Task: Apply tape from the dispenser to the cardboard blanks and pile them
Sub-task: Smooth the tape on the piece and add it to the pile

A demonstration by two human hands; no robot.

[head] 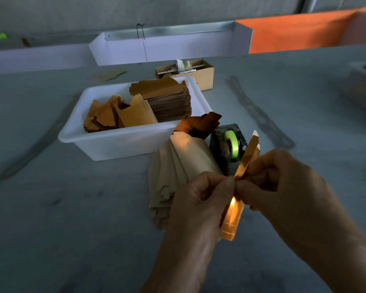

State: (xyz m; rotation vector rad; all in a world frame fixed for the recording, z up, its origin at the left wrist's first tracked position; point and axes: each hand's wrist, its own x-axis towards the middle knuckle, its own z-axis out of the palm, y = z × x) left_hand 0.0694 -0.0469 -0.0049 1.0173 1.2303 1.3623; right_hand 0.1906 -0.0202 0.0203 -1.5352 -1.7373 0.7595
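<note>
— Head view, what do you make out from where you stand?

— Both hands are up over the grey table (51, 208), meeting on one shiny gold cardboard blank (234, 216). The left hand (199, 204) pinches it with thumb and curled fingers from one side, the right hand (283, 187) pinches it from the other, fingertips almost touching each other. The blank stands on edge, tilted, its pale pointed tips (255, 135) sticking up past the fingers.

— And the tape dispenser?

— The tape dispenser (228, 149) sits on the table just behind the hands, dark, with a bright green roll of tape (232, 142) in it. Whether any tape is on the held blank, I cannot tell.

— The pile?

— A fanned pile of blanks (178, 170) lies just left of the dispenser, pale side up, partly hidden by the left hand. A few gold pieces (199, 125) lean behind that pile, touching the dispenser's back corner.

— Anything else?

— A white tub (118, 144) stands left of and behind the dispenser, holding a neat brown stack (169, 102) and loose gold blanks (114, 115). Behind the tub there is a small cardboard box (201, 77), and further back a white trough (169, 49).
</note>
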